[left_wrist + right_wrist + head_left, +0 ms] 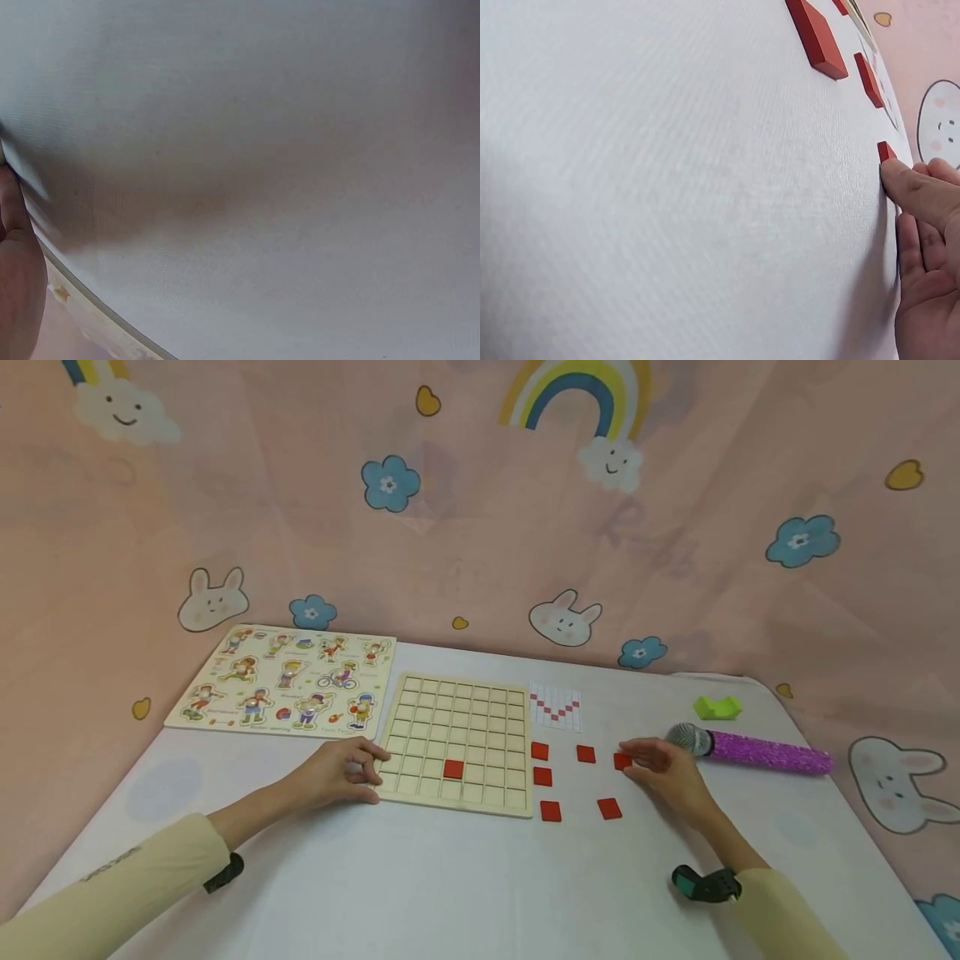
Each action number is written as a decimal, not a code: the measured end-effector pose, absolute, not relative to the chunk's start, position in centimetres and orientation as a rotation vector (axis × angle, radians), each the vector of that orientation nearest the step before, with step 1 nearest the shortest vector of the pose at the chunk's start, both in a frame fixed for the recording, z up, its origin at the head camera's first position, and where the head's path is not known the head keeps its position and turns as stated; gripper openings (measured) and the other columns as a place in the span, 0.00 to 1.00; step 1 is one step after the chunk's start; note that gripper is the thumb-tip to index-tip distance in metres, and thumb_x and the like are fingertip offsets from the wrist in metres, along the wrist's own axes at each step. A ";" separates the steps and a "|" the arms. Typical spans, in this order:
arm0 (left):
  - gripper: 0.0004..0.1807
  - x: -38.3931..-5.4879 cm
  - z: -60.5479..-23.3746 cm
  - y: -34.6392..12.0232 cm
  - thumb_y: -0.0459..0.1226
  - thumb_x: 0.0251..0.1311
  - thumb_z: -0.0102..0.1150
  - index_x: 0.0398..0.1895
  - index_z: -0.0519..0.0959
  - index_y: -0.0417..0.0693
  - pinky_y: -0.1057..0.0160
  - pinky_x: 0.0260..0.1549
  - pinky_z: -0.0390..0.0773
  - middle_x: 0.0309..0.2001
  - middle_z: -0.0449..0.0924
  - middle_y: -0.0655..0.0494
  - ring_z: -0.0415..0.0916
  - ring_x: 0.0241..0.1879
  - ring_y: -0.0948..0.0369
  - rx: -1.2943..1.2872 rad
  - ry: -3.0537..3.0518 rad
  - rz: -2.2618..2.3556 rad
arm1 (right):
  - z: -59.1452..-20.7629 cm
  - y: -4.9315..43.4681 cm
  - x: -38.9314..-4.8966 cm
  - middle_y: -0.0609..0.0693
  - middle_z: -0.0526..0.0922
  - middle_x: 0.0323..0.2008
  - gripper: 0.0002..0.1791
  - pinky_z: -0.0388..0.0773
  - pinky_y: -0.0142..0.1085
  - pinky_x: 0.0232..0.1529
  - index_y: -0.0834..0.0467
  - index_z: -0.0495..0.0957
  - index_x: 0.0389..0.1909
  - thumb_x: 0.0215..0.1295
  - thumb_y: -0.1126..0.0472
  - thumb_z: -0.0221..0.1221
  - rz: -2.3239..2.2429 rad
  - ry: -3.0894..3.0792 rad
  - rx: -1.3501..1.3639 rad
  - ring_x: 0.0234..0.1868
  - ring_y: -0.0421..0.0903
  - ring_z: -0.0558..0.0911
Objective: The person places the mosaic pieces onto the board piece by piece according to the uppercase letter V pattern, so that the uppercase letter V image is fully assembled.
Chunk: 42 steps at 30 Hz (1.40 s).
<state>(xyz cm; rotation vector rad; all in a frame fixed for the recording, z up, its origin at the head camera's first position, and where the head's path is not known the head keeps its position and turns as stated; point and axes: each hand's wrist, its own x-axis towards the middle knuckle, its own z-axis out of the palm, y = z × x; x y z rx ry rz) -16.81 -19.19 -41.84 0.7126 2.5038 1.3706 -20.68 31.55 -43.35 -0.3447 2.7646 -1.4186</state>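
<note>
A pale wooden grid board [427,718] lies flat on the white table, with one red square tile [453,769] in a lower cell. At its left edge my left hand [341,771] holds the board, index finger on the rim and thumb by the near corner; only part of this hand [19,277] shows in the left wrist view. To the right of the board, my right hand [670,774] pinches another red tile [622,762] between thumb and fingers. That tile [886,151] is partly covered by the thumb in the right wrist view.
Several loose red tiles [610,809] lie between board and right hand. Behind them is a pattern card [555,707] with a red V. A purple microphone [772,753] and green block [717,707] lie right; a picture puzzle [281,681] lies left. A patterned cloth [480,527] hangs behind.
</note>
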 end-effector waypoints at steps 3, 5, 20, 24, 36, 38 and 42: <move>0.11 -16.8 -41.9 -19.2 0.29 0.43 0.74 0.20 0.78 0.44 0.71 0.45 0.81 0.52 0.75 0.41 0.74 0.53 0.45 0.716 2.508 1.368 | -43.3 31.9 -20.6 0.63 0.78 0.53 0.23 0.75 0.18 0.48 0.65 0.73 0.56 0.60 0.66 0.65 -1.417 2.739 -0.375 0.48 0.30 0.79; 0.11 -16.9 -42.0 -19.2 0.29 0.43 0.74 0.21 0.78 0.44 0.71 0.45 0.81 0.52 0.75 0.42 0.75 0.53 0.45 0.718 2.504 1.372 | -43.2 32.1 -20.5 0.64 0.79 0.52 0.23 0.76 0.18 0.47 0.66 0.74 0.55 0.59 0.65 0.65 -1.397 2.746 -0.367 0.47 0.28 0.79; 0.11 -16.8 -42.0 -19.2 0.28 0.43 0.74 0.21 0.77 0.43 0.70 0.46 0.81 0.52 0.75 0.41 0.75 0.52 0.46 0.713 2.495 1.383 | -42.2 32.5 -20.5 0.63 0.82 0.45 0.19 0.77 0.18 0.42 0.68 0.78 0.49 0.58 0.64 0.66 -1.328 2.753 -0.328 0.39 0.32 0.79; 0.11 -16.8 -41.9 -19.2 0.28 0.43 0.73 0.21 0.77 0.43 0.70 0.45 0.81 0.53 0.75 0.41 0.76 0.51 0.47 0.700 2.493 1.383 | -41.9 32.4 -20.3 0.64 0.82 0.44 0.20 0.78 0.19 0.42 0.69 0.78 0.49 0.57 0.67 0.66 -1.356 2.713 -0.310 0.38 0.34 0.81; 0.11 -16.7 -41.8 -19.1 0.28 0.43 0.73 0.22 0.76 0.42 0.69 0.45 0.82 0.52 0.75 0.40 0.78 0.49 0.47 0.729 2.498 1.387 | -41.7 30.4 -19.7 0.61 0.82 0.49 0.24 0.73 0.15 0.47 0.65 0.77 0.54 0.57 0.60 0.67 -1.427 2.713 -0.175 0.44 0.29 0.81; 0.11 -16.8 -41.8 -19.1 0.29 0.43 0.74 0.21 0.77 0.42 0.70 0.45 0.82 0.51 0.76 0.40 0.76 0.50 0.46 0.745 2.511 1.376 | -41.6 29.9 -19.6 0.60 0.82 0.49 0.25 0.72 0.15 0.48 0.64 0.77 0.54 0.57 0.58 0.68 -1.417 2.707 -0.162 0.47 0.34 0.81; 0.11 -16.8 -41.8 -19.2 0.30 0.43 0.74 0.22 0.77 0.44 0.71 0.45 0.81 0.51 0.77 0.41 0.75 0.53 0.45 0.757 2.528 1.360 | -41.3 28.6 -19.7 0.57 0.83 0.49 0.25 0.72 0.15 0.48 0.63 0.78 0.54 0.57 0.56 0.67 -1.389 2.707 -0.144 0.53 0.46 0.80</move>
